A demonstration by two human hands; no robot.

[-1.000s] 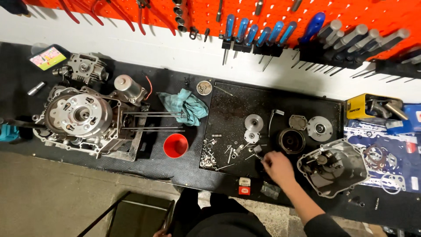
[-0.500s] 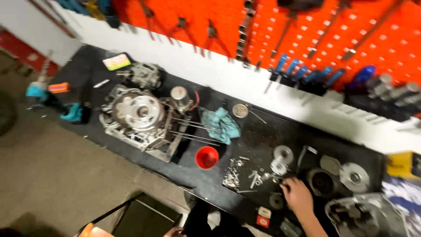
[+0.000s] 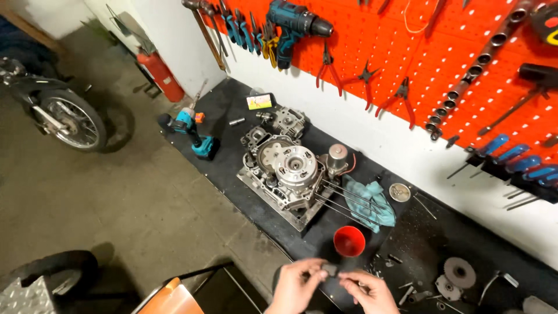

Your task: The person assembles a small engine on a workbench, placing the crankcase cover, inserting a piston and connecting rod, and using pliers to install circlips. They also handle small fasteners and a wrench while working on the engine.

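Part: a small dark grey piece [image 3: 330, 269] — its shape is too small to be made out
Grip: it is pinched between the left hand [image 3: 295, 286] and the right hand [image 3: 367, 292]
Nearby: a red cup [image 3: 349, 241] — just past the fingers

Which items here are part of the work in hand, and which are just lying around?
In hand: small dark part, pinched between left hand and right hand.

Lying about: engine block, red cup, teal rag, cordless drill, gears.

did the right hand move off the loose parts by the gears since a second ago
Yes. The right hand has come away from the gears toward the bench's front edge, just below the red cup, where it meets the left hand on a small dark part.
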